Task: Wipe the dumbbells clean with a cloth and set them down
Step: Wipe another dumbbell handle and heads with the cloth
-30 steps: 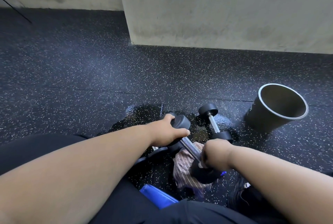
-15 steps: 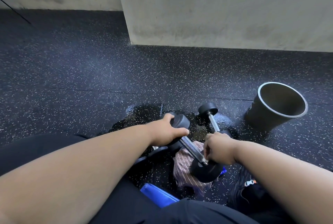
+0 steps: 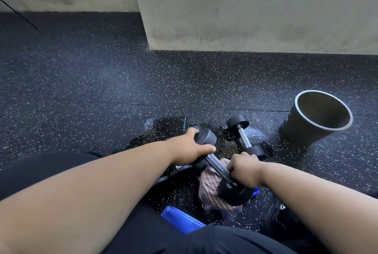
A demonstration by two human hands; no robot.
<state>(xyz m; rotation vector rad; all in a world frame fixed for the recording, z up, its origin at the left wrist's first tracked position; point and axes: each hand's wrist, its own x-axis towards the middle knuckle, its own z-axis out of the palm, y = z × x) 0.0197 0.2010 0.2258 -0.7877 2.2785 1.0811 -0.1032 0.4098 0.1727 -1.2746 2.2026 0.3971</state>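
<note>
A third dumbbell (image 3: 180, 168) is mostly hidden under the left forearm; the striped cloth (image 3: 210, 188) is partly covered by the held dumbbell (image 3: 219, 168).

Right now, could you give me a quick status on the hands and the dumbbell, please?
Left hand grips dumbbell by far head. Right hand grips its handle near the other head. Striped cloth beneath, unheld. Second dumbbell close behind, on wet floor.
</note>
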